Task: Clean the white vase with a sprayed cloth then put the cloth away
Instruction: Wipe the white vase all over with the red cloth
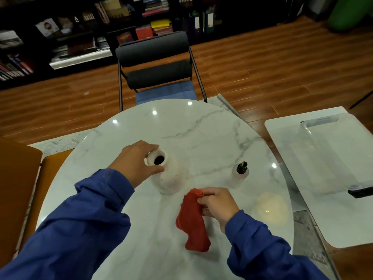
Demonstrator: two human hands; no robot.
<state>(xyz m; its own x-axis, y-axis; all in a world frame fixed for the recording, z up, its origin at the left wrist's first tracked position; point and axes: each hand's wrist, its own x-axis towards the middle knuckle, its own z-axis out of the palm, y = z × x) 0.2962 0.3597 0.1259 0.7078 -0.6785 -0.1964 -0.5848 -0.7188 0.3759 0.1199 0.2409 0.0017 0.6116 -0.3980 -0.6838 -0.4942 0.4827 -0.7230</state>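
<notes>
Vase [170, 176], white, upright near table [201, 128] centre, gripped at the neck by left hand [137, 160] with curled fingers; judged rigid, breakable, best steadied there; red cloth [192, 219], soft, pinched by right hand [219, 205].

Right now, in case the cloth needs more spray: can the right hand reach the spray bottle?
Probably yes: the spray bottle stands just beyond the right hand, bare table between; but that hand grips the red cloth, the left hand the white vase.
</notes>
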